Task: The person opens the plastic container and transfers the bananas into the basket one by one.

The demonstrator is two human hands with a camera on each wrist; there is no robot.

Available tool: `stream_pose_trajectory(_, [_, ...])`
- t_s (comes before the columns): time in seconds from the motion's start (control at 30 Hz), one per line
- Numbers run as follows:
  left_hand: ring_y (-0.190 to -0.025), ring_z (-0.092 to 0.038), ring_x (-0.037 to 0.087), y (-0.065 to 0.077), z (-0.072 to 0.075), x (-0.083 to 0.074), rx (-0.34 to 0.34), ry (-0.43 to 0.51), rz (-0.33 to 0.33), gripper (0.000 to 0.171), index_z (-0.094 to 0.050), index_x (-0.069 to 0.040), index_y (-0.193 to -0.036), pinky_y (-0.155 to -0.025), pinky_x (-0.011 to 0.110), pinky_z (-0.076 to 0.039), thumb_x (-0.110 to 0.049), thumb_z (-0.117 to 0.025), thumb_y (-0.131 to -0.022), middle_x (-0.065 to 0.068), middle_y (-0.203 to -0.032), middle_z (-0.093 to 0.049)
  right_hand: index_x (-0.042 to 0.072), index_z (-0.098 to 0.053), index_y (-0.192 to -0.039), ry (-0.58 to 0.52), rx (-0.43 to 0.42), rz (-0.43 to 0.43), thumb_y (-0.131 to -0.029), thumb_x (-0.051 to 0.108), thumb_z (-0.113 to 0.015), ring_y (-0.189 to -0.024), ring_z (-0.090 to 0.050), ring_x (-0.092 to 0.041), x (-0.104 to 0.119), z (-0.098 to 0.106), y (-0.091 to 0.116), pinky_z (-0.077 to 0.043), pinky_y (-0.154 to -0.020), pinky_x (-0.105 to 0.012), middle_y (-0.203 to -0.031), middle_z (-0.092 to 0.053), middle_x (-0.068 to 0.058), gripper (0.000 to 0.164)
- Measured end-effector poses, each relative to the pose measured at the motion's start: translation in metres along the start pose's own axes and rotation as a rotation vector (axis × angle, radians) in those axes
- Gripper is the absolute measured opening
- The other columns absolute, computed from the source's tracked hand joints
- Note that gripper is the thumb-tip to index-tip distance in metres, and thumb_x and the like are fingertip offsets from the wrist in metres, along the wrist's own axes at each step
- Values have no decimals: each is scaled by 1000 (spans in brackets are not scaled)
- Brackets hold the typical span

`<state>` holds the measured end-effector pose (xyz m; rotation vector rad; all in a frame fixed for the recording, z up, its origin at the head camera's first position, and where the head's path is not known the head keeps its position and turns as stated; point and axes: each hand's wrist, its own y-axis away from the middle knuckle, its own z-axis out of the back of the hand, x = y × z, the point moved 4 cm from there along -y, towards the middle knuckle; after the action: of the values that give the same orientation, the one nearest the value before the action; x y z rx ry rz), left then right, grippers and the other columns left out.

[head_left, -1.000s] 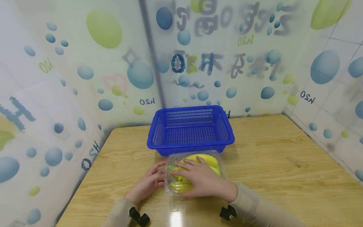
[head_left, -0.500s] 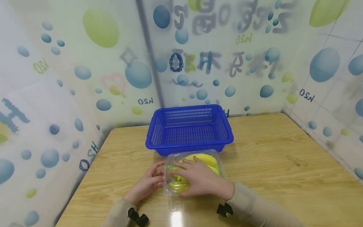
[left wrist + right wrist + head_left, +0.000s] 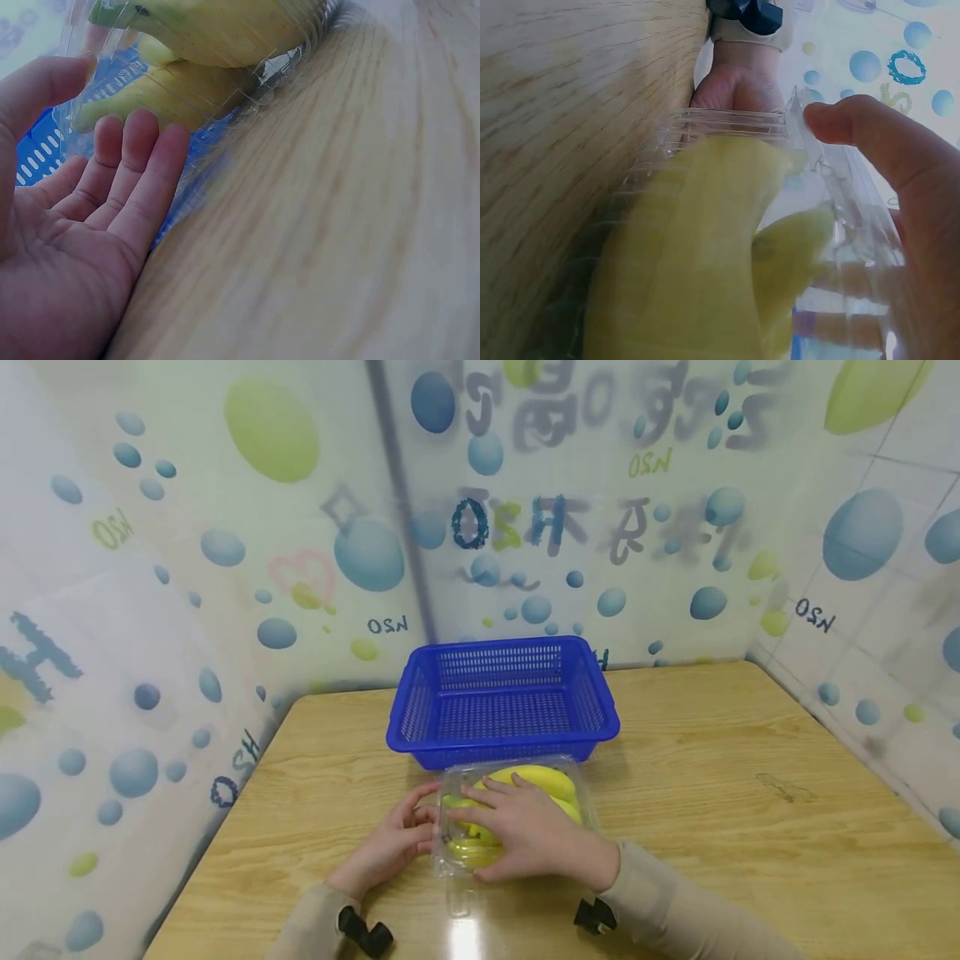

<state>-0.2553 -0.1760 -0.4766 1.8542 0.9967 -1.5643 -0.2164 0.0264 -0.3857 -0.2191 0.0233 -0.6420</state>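
A clear plastic clamshell box point(image 3: 457, 774) stands on the table with yellow bananas point(image 3: 553, 781) inside. My right hand point(image 3: 536, 839) rests on its lid, fingers spread across the top. In the right wrist view the thumb point(image 3: 885, 135) lies along the near upper edge of the box, and other fingers show through the plastic. At the box's left side is my left hand point(image 3: 397, 839), palm turned toward it. The left wrist view shows that hand point(image 3: 82, 240) with relaxed, slightly bent fingers, the fingertips close to the box wall and the green-tipped bananas point(image 3: 180, 97).
Right behind the box is a blue perforated plastic basket point(image 3: 502, 747) with nothing in it. Both stand on a light wooden table point(image 3: 720, 827). A patterned curtain point(image 3: 645, 560) closes off the back and sides. A black strap device point(image 3: 365, 933) is at the left cuff.
Both hands and the box hold nearly the same places. Only the head view shifts slightly.
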Motion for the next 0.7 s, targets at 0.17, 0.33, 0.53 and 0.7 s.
stream_pose_trajectory(0.17, [-97,-58,13,1,-1,-2,1,-10,5,59,-31,-20,-141,-85,32,-51,6,-50,-92,3,-108,-55,31,-49,-141,22,-24,10,-77,62,-66,-130,-45,-31,0,-1,0,-36,-101,-57,-145,-46,-4,74])
stream_pose_trajectory(0.33, [-98,-58,13,1,-1,-2,1,-22,16,59,-31,-23,-141,-86,33,-51,7,-48,-93,3,-109,-55,30,-49,-141,36,-41,22,-76,62,-66,-130,-45,-32,0,-2,0,-37,-101,-57,-145,-46,-5,74])
stream_pose_trajectory(0.53, [-98,-58,13,1,0,-4,-3,-20,15,62,-27,-16,-146,-85,30,-51,5,-50,-93,5,-111,-54,28,-44,-144,89,-6,-6,-81,60,-63,-133,-40,-35,5,-2,0,-35,-103,-57,-149,-41,-7,73])
stream_pose_trajectory(0.7, [-98,-58,13,3,-1,-3,-15,-24,21,65,-20,-8,-149,-84,29,-51,7,-49,-92,7,-111,-54,24,-38,-148,127,40,-39,-85,58,-59,-136,-34,-40,13,-5,1,-33,-102,-60,-152,-34,-11,74])
